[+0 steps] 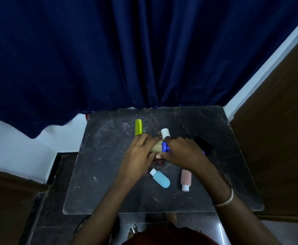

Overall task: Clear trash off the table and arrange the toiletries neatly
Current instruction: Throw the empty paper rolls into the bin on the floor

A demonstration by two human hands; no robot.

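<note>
On the dark marble table (109,191) my left hand (139,152) grips a tan cylindrical item (158,147) near the middle. My right hand (181,152) closes on a blue plastic item (166,147) that touches the tan one. A white-capped bottle (165,133) pokes out just behind my hands, its body hidden. A green comb (138,127) lies at the back left. A blue bottle (159,178) and a pink bottle (185,179), both white-capped, lie on their sides in front. A dark red sachet (158,162) lies partly under my hands.
A black object (204,145) lies right of my right hand, partly hidden. A navy curtain (127,50) hangs behind the table's far edge. A brown wooden panel (277,121) stands to the right. A bracelet circles my right wrist.
</note>
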